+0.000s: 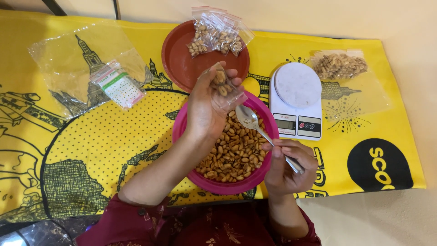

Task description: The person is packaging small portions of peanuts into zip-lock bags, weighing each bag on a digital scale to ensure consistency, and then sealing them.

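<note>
Cloth [114, 146] in yellow with black drawings covers the surface beneath both hands. Under them sits a pink bowl [200, 180] of roasted peanuts [232, 157]; just beyond it, a dark red plate [182, 64] carries small filled bags [218, 34]. Right of the hands stands a white kitchen scale [297, 101]. The left hand [205, 107], forearm angled up from the body, is raised over the bowl, fingers pinched on a small clear bag [224, 86] holding a few peanuts. The right hand [287, 166], curled near the bowl's rim, grips a metal spoon [255, 125] pointing at that bag.
</note>
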